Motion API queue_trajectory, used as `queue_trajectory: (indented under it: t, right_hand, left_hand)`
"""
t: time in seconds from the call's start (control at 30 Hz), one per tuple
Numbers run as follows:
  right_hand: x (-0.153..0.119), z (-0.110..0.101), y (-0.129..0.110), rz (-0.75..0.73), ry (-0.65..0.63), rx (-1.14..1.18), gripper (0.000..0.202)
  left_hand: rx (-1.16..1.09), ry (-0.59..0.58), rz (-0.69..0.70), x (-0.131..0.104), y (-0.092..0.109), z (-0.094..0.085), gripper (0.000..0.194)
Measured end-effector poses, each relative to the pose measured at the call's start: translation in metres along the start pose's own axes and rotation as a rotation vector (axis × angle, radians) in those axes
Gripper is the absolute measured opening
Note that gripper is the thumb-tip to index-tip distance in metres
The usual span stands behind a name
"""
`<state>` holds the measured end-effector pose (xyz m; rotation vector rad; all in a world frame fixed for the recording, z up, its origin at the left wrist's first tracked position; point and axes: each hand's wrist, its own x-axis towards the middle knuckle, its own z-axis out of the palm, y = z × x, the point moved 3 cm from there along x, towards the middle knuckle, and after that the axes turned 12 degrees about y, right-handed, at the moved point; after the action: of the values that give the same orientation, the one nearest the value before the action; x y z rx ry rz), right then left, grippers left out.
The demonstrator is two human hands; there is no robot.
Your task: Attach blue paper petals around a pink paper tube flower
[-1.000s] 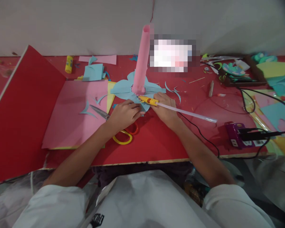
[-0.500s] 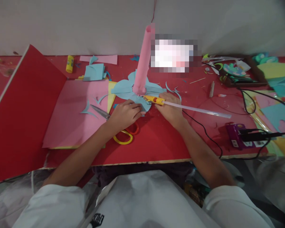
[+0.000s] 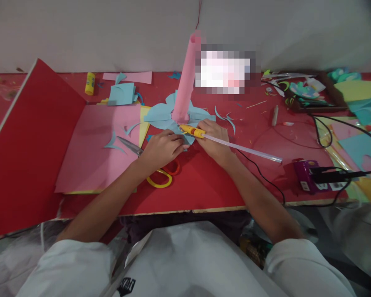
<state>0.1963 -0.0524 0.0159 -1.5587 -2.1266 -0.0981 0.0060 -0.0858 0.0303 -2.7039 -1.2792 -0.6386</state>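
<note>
Your right fingers [image 3: 205, 124] grip a yellow plastic glue gun [image 3: 192, 131]; your left fingers [image 3: 177, 138] curl against a light-blue paper flower [image 3: 159, 113], whether pinching it I cannot tell. Beyond both stands a pink rolled-paper tube [image 3: 185, 80].

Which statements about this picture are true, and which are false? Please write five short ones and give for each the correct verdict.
1. The right hand holds the yellow glue gun. True.
2. The pink tube is lying flat. False: the pink tube stands up from the blue petals.
3. The blades of the scissors are over the pink sheet. True.
4. The yellow glue stick is inside the brown tray. False: the yellow glue stick is left of the blue paper pieces.
5. The left hand is grasping the scissors. False: the left hand is at the blue petals.
</note>
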Motion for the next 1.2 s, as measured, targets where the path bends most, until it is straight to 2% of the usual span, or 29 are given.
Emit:
queue_trajectory:
  t: [0.3,0.6,1.0,1.2]
  right_hand:
    - [-0.002,-0.003,0.012,0.007,0.04,-0.001,0.013]
    - [-0.001,0.003,0.002,-0.052,0.004,0.013,0.016]
    - [-0.002,-0.006,0.013,0.037,0.027,-0.004,0.014]
    - [-0.003,0.0,0.01,-0.014,0.041,0.004,0.015]
  left_hand:
    - [-0.013,0.018,0.002,-0.001,-0.001,0.001,0.042]
    - [0.015,0.021,0.018,0.0,0.0,0.001,0.043]
    - [-0.001,0.021,0.025,-0.001,-0.001,0.002,0.044]
    - [-0.014,0.019,0.008,-0.001,-0.002,0.002,0.044]
